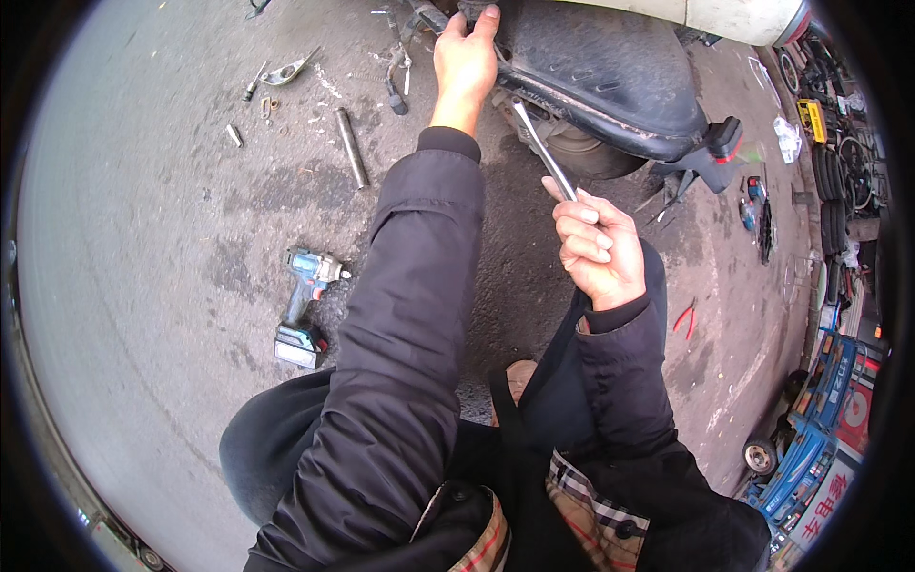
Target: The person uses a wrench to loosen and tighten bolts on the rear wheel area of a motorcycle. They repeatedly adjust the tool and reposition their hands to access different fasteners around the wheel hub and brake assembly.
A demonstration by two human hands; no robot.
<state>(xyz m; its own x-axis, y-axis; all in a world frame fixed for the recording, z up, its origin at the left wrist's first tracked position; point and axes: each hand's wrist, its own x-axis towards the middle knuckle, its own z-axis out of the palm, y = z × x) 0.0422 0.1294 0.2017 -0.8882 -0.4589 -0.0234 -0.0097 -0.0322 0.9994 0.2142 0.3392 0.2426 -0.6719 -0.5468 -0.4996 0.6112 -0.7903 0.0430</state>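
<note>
My right hand (pixel 599 243) is closed around a slim silver metal bar (pixel 545 151) with a flattened far tip. That tip is beside dirty metal parts below the black plastic fender (pixel 610 81) of a vehicle. Stretched out to the top, my left hand (pixel 465 69) grips a dark part (pixel 474 8) at the vehicle's edge; its fingertips are partly hidden. A cable with a black connector (pixel 396 98) hangs left of that hand. Farther left on the ground lies a metal rod (pixel 351 148).
A blue cordless impact driver (pixel 307 286) lies on the ground left of my left arm. Red pliers (pixel 684 319) lie to the right. Another cordless tool (pixel 720 153) sits by the fender. Small metal parts (pixel 286 71) lie far left; a blue cart (pixel 805 419) stands at the right edge.
</note>
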